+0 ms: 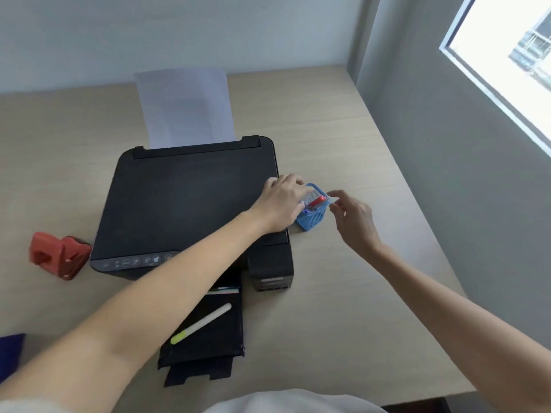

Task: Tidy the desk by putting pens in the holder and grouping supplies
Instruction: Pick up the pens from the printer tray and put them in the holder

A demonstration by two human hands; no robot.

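Note:
A small blue mesh pen holder (313, 217) stands on the desk just right of the printer. My left hand (281, 201) reaches across the printer lid and grips the holder's left rim. A pen with a red cap and clear end (319, 200) lies tilted across the holder's mouth, with other pens inside beneath it. My right hand (354, 220) is at the holder's right side, thumb and forefinger pinching the pen's clear end. A white highlighter with a yellow-green cap (202, 322) lies on the printer's black output tray.
The black printer (185, 204) fills the desk's middle, with white paper (186, 108) standing in its rear feed and its output tray (214, 347) pulled out toward me. A red hole punch (58, 254) sits to its left. A dark blue object (10, 356) shows at the left edge.

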